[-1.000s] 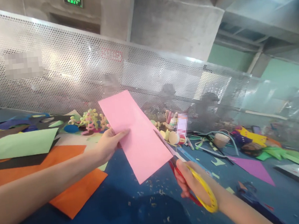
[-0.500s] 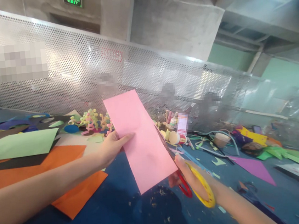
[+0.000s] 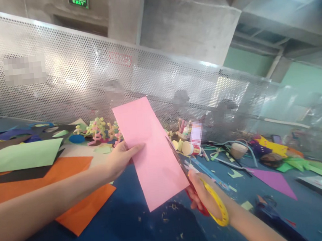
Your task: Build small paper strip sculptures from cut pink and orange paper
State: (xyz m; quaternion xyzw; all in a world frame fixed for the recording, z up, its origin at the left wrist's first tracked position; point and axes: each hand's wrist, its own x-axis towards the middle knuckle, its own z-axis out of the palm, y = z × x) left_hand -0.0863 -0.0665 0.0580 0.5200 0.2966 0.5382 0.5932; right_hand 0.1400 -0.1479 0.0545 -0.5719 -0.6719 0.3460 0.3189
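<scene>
A pink sheet of paper (image 3: pixel 153 159) is held up at a tilt over the blue table. My left hand (image 3: pixel 123 155) pinches its left edge, thumb on the near face and fingers behind. At the paper's right edge, my right hand (image 3: pixel 198 187) is closed around scissors (image 3: pixel 220 206) with yellow and red handles. The blades run up along that right edge, and the paper hides part of them. Whether the blades are touching the paper I cannot tell.
Orange paper (image 3: pixel 81 209) and pale green paper (image 3: pixel 23 154) lie at left. Behind stand small pastel foam figures (image 3: pixel 100 130). At right are paper scraps, a paper cup (image 3: pixel 238 150), a purple sheet (image 3: pixel 273 179) and a dark blue tool (image 3: pixel 277 215). A perforated metal screen (image 3: pixel 81 75) backs the table.
More of the scissor blades shows along the paper's right edge, and my right hand's fingers have drawn in on the red handle. The paper's lower end has shifted slightly left; my left hand stays put.
</scene>
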